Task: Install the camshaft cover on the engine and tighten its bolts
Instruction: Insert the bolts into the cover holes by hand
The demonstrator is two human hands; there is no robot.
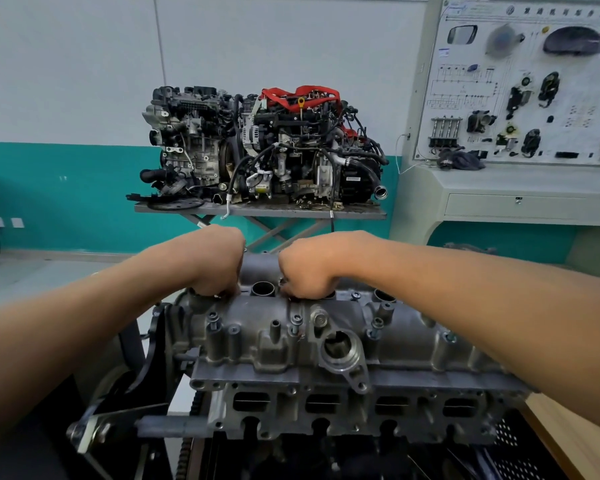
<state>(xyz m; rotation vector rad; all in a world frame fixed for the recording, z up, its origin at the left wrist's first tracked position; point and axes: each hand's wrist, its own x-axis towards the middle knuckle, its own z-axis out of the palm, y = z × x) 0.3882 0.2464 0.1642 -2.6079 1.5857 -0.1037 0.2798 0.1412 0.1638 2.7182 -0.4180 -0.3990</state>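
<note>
Here, left hand (219,268) and right hand (305,268) curled on camshaft cover (267,327), grasp unclear, no legible writing.

An automotive training workshop; engines (264,147) sit on a tabletop (260,211); a parts board (520,81) stands by the wall.

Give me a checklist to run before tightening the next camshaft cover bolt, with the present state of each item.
1. Camshaft cover seated on the engine: ok along the near edge; far edge hidden.
2. Near-side bolts started in their holes: ok, but several stand proud, not run down.
3. Left hand on a far-edge bolt: cannot tell, fingertips hidden.
4. Right hand on a far-edge bolt: cannot tell, fingers curled out of sight.
5. Tool for tightening: not ok, none visible in either hand or on the cover.
6. Open tube holes free of loose parts: cannot tell.
</note>
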